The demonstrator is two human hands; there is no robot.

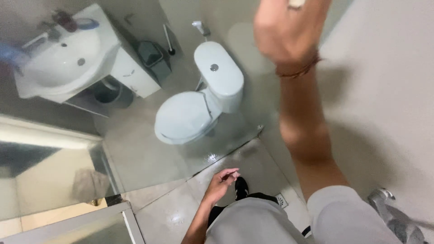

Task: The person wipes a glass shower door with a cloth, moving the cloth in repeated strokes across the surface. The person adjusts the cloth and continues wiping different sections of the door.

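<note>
White wall (384, 90) at right, right hand (287, 29) raised against it, fingers curled on a small pale thing (296, 3) (mostly cut off by frame top), left hand (220, 180) low, loosely half-curled, holding nothing, toilet (199, 101) & sink (63, 58) below, wet floor (149, 153).

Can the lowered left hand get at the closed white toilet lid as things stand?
Probably not without bending: the left hand hangs empty by the hip, well above the closed white toilet lid. Only bare wet grey floor lies between them, with nothing in the way.
</note>
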